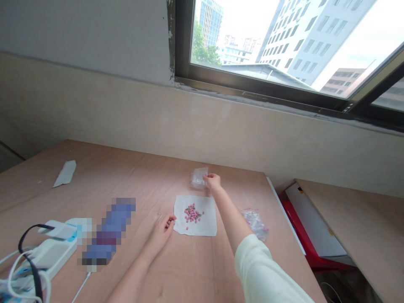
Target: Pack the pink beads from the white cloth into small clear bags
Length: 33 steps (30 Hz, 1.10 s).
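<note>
A glossy, clear plastic bag is pinched between the fingertips of the right hand, beyond a white paper sheet on which rounded pink pieces (a few green bits are mixed in) are loosely heaped. The left hand is placed at the sheet's left edge, fingers curled together; crinkled clear bags are piled farther right on the wood-grained table.

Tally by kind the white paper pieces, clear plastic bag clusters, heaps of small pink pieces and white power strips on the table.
White paper pieces (square sheet, narrow piece): 2
Clear plastic bag clusters (far cluster, right cluster): 2
Heap of small pink pieces: 1
White power strip: 1
Total: 6
</note>
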### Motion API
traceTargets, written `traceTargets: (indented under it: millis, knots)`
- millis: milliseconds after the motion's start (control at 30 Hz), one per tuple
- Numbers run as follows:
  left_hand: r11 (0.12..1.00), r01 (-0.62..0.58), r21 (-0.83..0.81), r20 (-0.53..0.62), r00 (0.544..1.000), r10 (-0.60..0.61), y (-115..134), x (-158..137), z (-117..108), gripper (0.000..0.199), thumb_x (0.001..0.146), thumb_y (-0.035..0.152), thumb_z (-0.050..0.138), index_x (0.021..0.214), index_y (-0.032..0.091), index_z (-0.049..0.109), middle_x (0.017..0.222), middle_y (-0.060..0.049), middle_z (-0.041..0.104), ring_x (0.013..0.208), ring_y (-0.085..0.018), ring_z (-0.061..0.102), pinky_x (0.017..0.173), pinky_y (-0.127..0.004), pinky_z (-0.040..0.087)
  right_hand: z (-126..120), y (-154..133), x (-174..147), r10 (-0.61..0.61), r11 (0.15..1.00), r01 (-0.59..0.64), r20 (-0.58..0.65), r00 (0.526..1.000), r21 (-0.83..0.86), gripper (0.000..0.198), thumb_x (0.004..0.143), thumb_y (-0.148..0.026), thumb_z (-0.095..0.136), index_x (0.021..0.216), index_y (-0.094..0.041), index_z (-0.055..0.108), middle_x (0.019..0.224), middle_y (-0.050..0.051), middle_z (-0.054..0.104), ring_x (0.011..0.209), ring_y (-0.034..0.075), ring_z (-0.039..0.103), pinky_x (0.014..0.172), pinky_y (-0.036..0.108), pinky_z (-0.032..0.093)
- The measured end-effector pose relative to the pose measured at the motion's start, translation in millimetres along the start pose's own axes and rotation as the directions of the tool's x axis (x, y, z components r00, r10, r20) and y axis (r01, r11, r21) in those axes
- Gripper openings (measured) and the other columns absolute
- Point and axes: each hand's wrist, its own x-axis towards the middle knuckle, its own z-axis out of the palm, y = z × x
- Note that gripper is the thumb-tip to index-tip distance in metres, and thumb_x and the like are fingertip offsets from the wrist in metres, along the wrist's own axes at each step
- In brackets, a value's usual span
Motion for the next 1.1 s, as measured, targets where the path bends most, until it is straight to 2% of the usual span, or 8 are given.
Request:
traceTargets:
  millis: [267, 400, 533, 600, 667, 800, 933, 1100]
  knots:
    - [0.996, -0.022, 0.087, -0.003, 1.000, 0.022, -7, 0, 2, 0.017, 0.073, 0.029, 0.040, 0.077, 0.019, 0.053, 0.074, -0.004, 0.058, 0.068, -0.017, 0.053, 0.063, -0.029, 0.043, 0, 6, -13, -0.077, 0.970, 0.055, -0.082, 0.994, -0.236, 0.033, 0.060, -0.028, 0.057, 0.087, -0.009, 0.054, 0.092, 0.018, 0.053, 0.095, 0.029, 0.045, 0.078, 0.037, 0.031]
    - [0.992, -0.037, 0.122, 0.004, 0.999, 0.037, -10, 0, 2, 0.019, 0.073, 0.028, 0.039, 0.078, 0.018, 0.054, 0.075, -0.004, 0.058, 0.068, -0.016, 0.053, 0.063, -0.028, 0.044, -39, 17, -46, -0.288, 0.813, 0.209, -0.064, 0.955, -0.543, 0.040, 0.068, -0.025, 0.047, 0.104, -0.007, 0.048, 0.105, 0.019, 0.046, 0.100, 0.029, 0.039, 0.083, 0.035, 0.027]
    - [0.990, -0.048, 0.133, -0.013, 0.999, 0.050, -11, 0, 3, 0.019, 0.073, 0.028, 0.039, 0.079, 0.018, 0.054, 0.075, -0.004, 0.058, 0.068, -0.016, 0.053, 0.064, -0.028, 0.043, -96, 40, -78, -0.240, 0.611, 0.006, -0.177, 0.954, -0.792, 0.045, 0.066, -0.018, 0.048, 0.108, -0.005, 0.044, 0.106, 0.020, 0.044, 0.097, 0.031, 0.040, 0.079, 0.036, 0.030]
    - [0.991, -0.051, 0.127, -0.015, 0.998, 0.053, -11, 0, 4, 0.019, 0.072, 0.028, 0.040, 0.079, 0.017, 0.054, 0.075, -0.004, 0.058, 0.067, -0.016, 0.053, 0.063, -0.027, 0.043, -121, 52, -90, -0.153, 0.517, -0.124, -0.234, 0.960, -0.847, 0.042, 0.066, -0.019, 0.048, 0.105, -0.003, 0.046, 0.104, 0.022, 0.046, 0.096, 0.033, 0.041, 0.076, 0.039, 0.031]
    - [0.990, -0.050, 0.128, -0.019, 0.998, 0.053, -10, 1, 5, 0.019, 0.072, 0.028, 0.040, 0.078, 0.017, 0.054, 0.074, -0.004, 0.058, 0.066, -0.016, 0.053, 0.063, -0.027, 0.043, -140, 65, -98, -0.075, 0.472, -0.163, -0.224, 0.972, -0.866, 0.038, 0.067, -0.019, 0.047, 0.101, -0.003, 0.049, 0.102, 0.021, 0.048, 0.095, 0.032, 0.044, 0.076, 0.038, 0.032]
    - [0.989, -0.049, 0.142, -0.028, 0.998, 0.054, -8, 1, 4, 0.019, 0.070, 0.029, 0.040, 0.076, 0.017, 0.054, 0.073, -0.004, 0.058, 0.065, -0.016, 0.052, 0.062, -0.027, 0.043, -162, 82, -102, -0.089, 0.563, -0.060, -0.132, 0.987, -0.824, 0.034, 0.070, -0.015, 0.040, 0.101, -0.008, 0.051, 0.099, 0.015, 0.055, 0.093, 0.025, 0.049, 0.075, 0.030, 0.034]
    - [0.989, -0.058, 0.135, -0.015, 0.998, 0.061, -7, 1, 2, 0.020, 0.068, 0.028, 0.041, 0.076, 0.016, 0.054, 0.073, -0.005, 0.057, 0.064, -0.015, 0.052, 0.061, -0.028, 0.042, -172, 85, -97, -0.018, 0.691, -0.092, -0.144, 0.989, -0.717, 0.036, 0.070, -0.010, 0.034, 0.100, -0.014, 0.052, 0.091, 0.008, 0.060, 0.083, 0.019, 0.055, 0.066, 0.025, 0.036]
    - [0.992, -0.059, 0.111, -0.015, 0.998, 0.061, -5, 2, 1, 0.020, 0.067, 0.028, 0.041, 0.076, 0.016, 0.054, 0.072, -0.004, 0.057, 0.062, -0.015, 0.051, 0.060, -0.027, 0.042, -166, 80, -102, -0.067, 0.640, -0.035, -0.101, 0.993, -0.767, 0.036, 0.069, -0.025, 0.043, 0.101, -0.011, 0.051, 0.094, 0.011, 0.059, 0.090, 0.024, 0.052, 0.071, 0.030, 0.035]
